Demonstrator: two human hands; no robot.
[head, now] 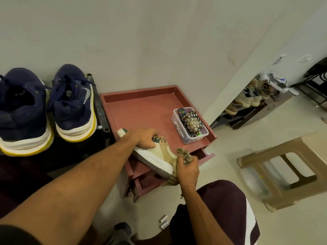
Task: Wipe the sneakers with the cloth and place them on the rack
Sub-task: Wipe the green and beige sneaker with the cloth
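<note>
My left hand (145,137) grips a beige and white sneaker (155,157) by its opening, holding it tilted on its side over the pink cabinet top (141,110). At the sneaker's toe end my right hand (188,169) is closed around a patterned brown cloth (185,155) that presses against the shoe. Two navy sneakers with white and yellow soles, one (21,112) beside the other (74,105), stand heel-toward-me on the black rack (101,110) at the left.
A clear plastic box (190,125) with a remote and a floral pouch sits on the cabinet's right side. The cabinet drawer (203,156) is partly pulled out. A beige plastic stool (286,167) stands at the right. Another rack of shoes (247,99) lines the far wall.
</note>
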